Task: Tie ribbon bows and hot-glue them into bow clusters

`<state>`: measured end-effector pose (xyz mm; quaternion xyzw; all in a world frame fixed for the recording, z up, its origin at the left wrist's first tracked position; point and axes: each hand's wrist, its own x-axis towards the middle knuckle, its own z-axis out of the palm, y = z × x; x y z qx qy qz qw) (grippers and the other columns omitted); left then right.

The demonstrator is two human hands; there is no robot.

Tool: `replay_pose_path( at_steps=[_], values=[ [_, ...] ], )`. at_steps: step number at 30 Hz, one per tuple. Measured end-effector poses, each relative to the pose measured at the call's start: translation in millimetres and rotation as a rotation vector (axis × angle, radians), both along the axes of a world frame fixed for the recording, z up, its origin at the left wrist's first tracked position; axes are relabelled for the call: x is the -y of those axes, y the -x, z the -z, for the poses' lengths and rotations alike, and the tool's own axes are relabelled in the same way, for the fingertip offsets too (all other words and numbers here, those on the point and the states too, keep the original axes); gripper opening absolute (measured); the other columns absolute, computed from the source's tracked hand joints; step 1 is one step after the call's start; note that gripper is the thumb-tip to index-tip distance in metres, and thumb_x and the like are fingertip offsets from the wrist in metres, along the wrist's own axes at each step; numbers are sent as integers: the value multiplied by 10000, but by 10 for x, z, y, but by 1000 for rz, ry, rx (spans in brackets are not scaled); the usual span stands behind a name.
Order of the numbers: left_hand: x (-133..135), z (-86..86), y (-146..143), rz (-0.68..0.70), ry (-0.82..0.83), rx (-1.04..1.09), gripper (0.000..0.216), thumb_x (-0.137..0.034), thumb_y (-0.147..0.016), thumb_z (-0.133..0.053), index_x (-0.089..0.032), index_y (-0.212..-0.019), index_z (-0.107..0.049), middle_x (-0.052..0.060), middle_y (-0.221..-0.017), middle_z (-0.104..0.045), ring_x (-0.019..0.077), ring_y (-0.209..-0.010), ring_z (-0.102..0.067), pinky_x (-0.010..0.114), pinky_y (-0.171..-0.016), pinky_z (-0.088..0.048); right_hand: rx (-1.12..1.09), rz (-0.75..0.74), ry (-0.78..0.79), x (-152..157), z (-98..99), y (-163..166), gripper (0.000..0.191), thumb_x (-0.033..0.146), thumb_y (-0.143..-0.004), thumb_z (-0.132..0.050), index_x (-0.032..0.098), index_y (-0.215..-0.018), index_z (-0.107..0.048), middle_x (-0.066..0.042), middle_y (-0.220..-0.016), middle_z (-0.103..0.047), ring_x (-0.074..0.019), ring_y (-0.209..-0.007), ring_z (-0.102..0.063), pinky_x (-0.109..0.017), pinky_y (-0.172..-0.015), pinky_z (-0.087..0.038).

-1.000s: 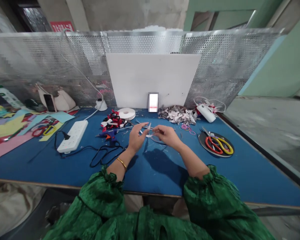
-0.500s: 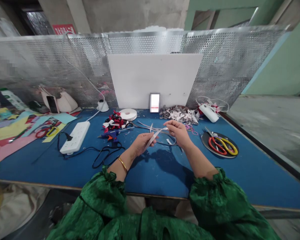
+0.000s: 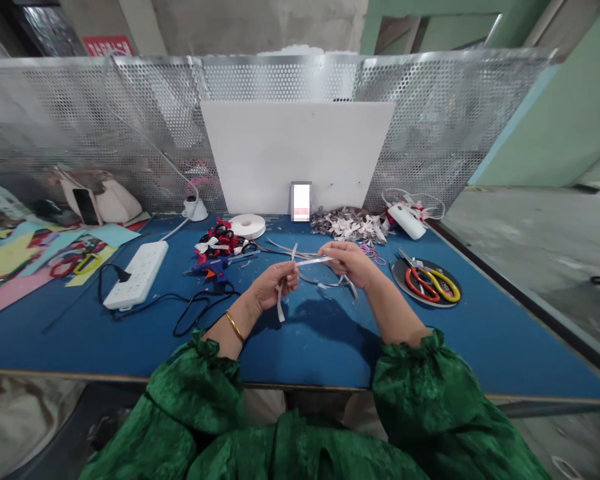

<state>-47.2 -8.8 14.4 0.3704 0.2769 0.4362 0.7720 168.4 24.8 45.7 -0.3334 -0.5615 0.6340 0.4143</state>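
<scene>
A narrow white ribbon (image 3: 313,261) is stretched between my two hands, a little above the blue table. My left hand (image 3: 276,285) pinches it, and ribbon ends stick out above and below those fingers. At the other side my right hand (image 3: 351,262) grips the ribbon between thumb and fingers, with a tail hanging by the palm. Loose grey ribbon lengths (image 3: 280,248) lie on the table behind my hands. A blue hot glue gun (image 3: 211,269) rests to the left of my left hand.
Left stand a white power strip (image 3: 137,275) and coloured sheets (image 3: 25,260). Behind are a white ribbon roll (image 3: 247,225), red and black bows (image 3: 220,241), a lit phone (image 3: 301,201) and a pile of pale bows (image 3: 353,225). Scissors (image 3: 433,283) lie on a dark round plate (image 3: 453,301) at right.
The ribbon between my hands has gone from slanting to nearly level and taut. A tail now hangs below my left hand. The whole view has shifted slightly.
</scene>
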Motion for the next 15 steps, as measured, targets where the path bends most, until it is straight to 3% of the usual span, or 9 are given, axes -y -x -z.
replay_pose_path(
  at_steps=[2,5,8,10,12,15],
  values=[
    [-19,-18,9,-59,69,68,232,-275,-776,-734,-127,-698,-572,-64,-560,-400,45,-487,-408,182,-549,-466,-162,82,51,-87,-5,-119,217,376,-717,-687,175,-794,-653,109,-474,-298,-42,-383,-156,-202,-380,-156],
    [-52,-12,10,-171,132,80,170,-246,-797,-712,-119,-751,-607,-60,-581,-447,43,-495,-452,191,-573,-500,-271,465,56,-243,56,-272,166,337,-728,-638,191,-805,-625,62,-576,-461,-61,-430,-340,-195,-417,-295],
    [-64,19,-3,-261,130,-19,138,-212,-782,-716,-96,-839,-665,-31,-620,-537,54,-517,-512,206,-587,-512,55,975,-56,-350,176,-348,184,279,-726,-610,176,-875,-641,-39,-802,-629,-156,-684,-583,-270,-593,-470],
    [-58,37,-14,-275,113,-90,174,-195,-759,-728,-83,-888,-694,-3,-658,-595,65,-532,-546,218,-601,-516,398,1146,-317,-357,244,-335,278,248,-712,-630,159,-973,-668,-107,-982,-658,-241,-896,-615,-375,-790,-503],
    [-46,47,-23,-270,94,-140,208,-178,-727,-742,-80,-909,-714,19,-694,-639,77,-545,-572,229,-620,-518,629,1031,-610,-309,281,-255,340,235,-742,-624,166,-1071,-677,-129,-1088,-655,-280,-1011,-600,-433,-919,-466],
    [-33,58,-31,-251,53,-200,247,-171,-681,-769,-86,-910,-733,36,-722,-674,86,-557,-589,228,-618,-503,710,558,-896,-165,295,-24,346,205,-817,-575,216,-1150,-670,-96,-1114,-673,-254,-1048,-609,-388,-925,-478]
  ],
)
